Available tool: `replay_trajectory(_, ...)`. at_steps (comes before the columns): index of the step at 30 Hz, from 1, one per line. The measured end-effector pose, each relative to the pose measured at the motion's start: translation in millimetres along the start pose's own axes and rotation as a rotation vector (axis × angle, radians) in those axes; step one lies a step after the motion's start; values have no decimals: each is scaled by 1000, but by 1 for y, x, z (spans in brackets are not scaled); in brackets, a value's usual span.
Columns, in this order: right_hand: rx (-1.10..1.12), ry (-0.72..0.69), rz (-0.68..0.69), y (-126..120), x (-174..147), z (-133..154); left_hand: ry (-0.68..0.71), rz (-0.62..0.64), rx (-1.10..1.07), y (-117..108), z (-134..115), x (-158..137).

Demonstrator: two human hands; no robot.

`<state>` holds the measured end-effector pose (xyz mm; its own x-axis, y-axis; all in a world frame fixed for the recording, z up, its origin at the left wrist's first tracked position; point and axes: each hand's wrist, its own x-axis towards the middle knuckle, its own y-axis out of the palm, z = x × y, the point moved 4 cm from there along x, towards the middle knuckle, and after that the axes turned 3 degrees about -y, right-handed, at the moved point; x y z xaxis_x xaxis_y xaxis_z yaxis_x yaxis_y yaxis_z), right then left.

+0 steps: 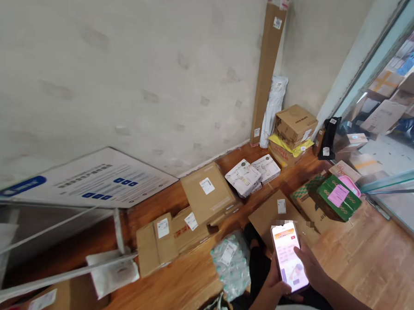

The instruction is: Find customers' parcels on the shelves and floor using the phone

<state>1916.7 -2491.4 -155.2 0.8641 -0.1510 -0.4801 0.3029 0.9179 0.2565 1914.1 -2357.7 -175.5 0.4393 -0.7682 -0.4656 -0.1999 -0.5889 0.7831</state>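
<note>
A lit smartphone (290, 261) is held upright and slightly tilted in front of my lap in the head view. My left hand (275, 280) wraps the phone's lower left side, its thumb lying over the bottom edge of the screen. At the phone's right side is my right hand (310, 267), with its thumb on the screen and other fingers at the edge, partly hidden behind it. Just beyond the phone lies a flat brown carton (268, 216) with a white label. A wrapped pack of bottles (231, 262) stands on the floor left of my legs.
Labelled cartons (205, 192) line the wall. White boxes (243, 177), stacked boxes (295, 125) and a tall cardboard tube (269, 70) are in the far corner. A green box (340, 196) sits near the glass door (393, 183). A signboard (98, 181) leans at left.
</note>
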Motion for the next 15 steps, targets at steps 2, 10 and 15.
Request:
replay_trajectory(2, 28, 55, 31, 19, 19, -6, 3, -26, 1, -24, -15, -1)
replay_trajectory(10, -64, 131, 153, 96, 109, -32, 40, -202, -36, -120, -89, 8)
replay_trajectory(15, -58, 172, 153, 124, 157, -54, 36, -263, -46, -165, -128, 17)
